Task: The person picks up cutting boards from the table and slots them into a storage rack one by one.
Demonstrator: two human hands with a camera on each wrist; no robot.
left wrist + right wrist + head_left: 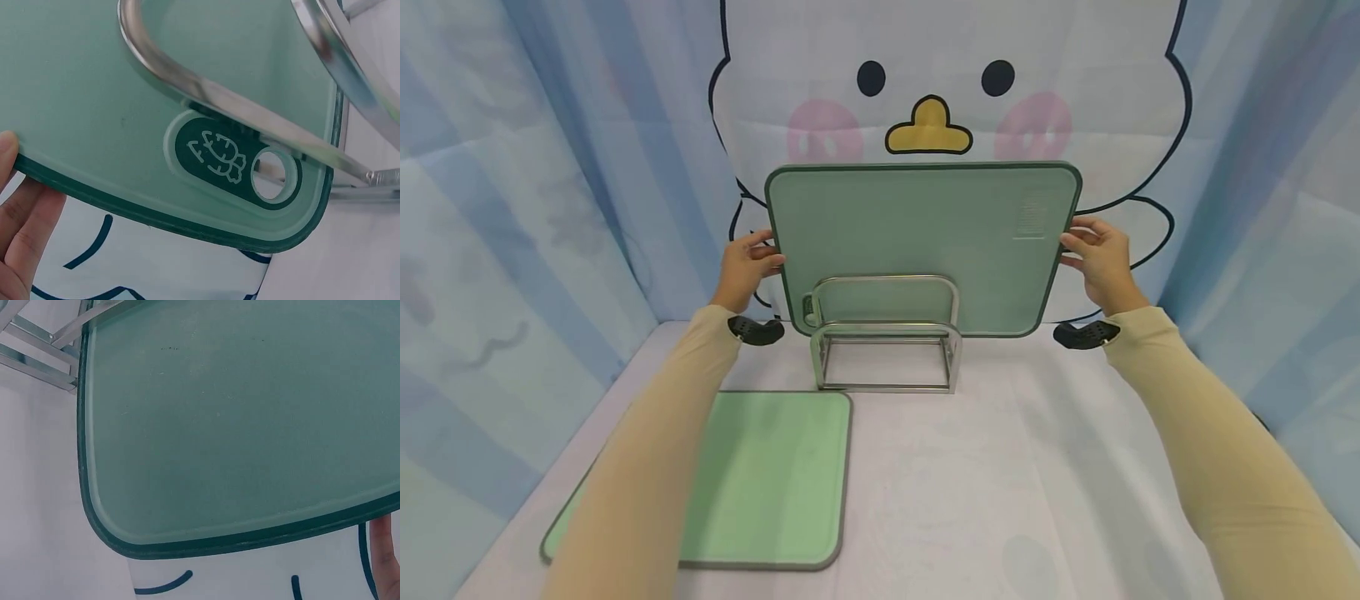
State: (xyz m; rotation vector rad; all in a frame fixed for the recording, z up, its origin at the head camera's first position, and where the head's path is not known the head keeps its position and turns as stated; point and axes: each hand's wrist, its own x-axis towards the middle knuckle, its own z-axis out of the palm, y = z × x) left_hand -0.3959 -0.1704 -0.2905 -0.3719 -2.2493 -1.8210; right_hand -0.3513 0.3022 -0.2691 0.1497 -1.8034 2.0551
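Note:
A large green cutting board with a dark green rim stands on its long edge in a silver metal rack. My left hand pinches its left side edge, the thumb on the near face in the left wrist view. On the opposite side my right hand grips the right edge between thumb and fingers. The board's handle hole, beside a carrot drawing, sits at the lower left corner behind a rack bar. Part of the fingers behind the board is hidden.
A second, lighter green cutting board lies flat at the front left, partly under my left forearm. White cloth covers the table. A curtain with a cartoon face hangs close behind the rack and along both sides.

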